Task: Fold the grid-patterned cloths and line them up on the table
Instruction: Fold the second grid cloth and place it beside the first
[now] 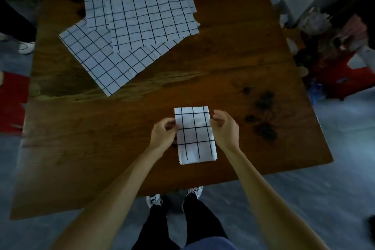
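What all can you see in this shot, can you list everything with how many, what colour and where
folded cloth: one, white with dark grid, near table edge, between the hands
unfolded cloths: several overlapping, exact count unclear, white with dark grid, far left of table
table: one, brown wood, centre
red stool: one, right of table
left hand: pinches the folded cloth's left edge
right hand: fingers curled at its right edge
shoes: two, white patterned, below table edge

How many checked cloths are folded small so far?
1: the folded cloth lies near the table's front edge between both hands. The rest lie unfolded in a pile farther back.
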`<state>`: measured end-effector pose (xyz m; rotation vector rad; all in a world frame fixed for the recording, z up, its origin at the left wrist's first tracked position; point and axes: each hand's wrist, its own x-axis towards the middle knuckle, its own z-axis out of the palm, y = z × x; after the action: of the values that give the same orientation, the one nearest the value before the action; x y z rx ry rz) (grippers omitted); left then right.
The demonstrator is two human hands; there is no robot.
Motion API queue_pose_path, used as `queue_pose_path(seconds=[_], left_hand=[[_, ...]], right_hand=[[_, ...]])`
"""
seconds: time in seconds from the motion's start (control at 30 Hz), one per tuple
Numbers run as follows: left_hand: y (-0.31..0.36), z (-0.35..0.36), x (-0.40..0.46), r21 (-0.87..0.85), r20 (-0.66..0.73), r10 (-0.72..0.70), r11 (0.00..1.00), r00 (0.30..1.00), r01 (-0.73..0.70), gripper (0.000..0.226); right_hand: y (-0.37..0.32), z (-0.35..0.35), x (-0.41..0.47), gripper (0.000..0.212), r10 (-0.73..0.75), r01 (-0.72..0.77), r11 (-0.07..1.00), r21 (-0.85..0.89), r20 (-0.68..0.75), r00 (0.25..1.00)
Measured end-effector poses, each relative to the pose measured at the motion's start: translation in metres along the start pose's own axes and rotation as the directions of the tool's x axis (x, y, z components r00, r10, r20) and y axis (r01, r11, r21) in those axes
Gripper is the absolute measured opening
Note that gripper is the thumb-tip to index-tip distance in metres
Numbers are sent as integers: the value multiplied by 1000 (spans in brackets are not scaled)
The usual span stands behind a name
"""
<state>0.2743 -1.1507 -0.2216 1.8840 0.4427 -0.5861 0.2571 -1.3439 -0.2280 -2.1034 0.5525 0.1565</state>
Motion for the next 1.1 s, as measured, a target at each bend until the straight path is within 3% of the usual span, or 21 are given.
queue_pose_path(seconds=[0.17, 0.3, 0.5, 0.73, 0.87, 1.1], left_hand=[[-1, 0, -12, 88, -65, -7, 996, 998, 12, 32], [2, -19, -35, 29, -74, -48, 998, 996, 50, 29], [9, -87, -73, 0, -190, 65, 998, 980, -66, 20], [-6, -219, -115, -75, -352, 190, 970, 916, -230, 26], [-40, -307, -148, 49, -490, 289, 951, 823, -304, 21], [-129, -477, -207, 159, -596, 327, 943, 733, -291, 24]], right_hand=[[-3, -3, -11, 32, -35, 35, 999, 23, -22, 999], [-22, 12, -28, 27, -103, 99, 991, 87, 45, 994], [-89, 46, -61, 28, -215, 187, 966, 180, 156, 964], [-185, 103, -114, 28, -431, 391, 897, 208, 207, 878], [-238, 163, -159, 30, -473, 434, 876, 212, 198, 858], [-316, 291, -257, 33, -547, 525, 837, 155, 221, 807]])
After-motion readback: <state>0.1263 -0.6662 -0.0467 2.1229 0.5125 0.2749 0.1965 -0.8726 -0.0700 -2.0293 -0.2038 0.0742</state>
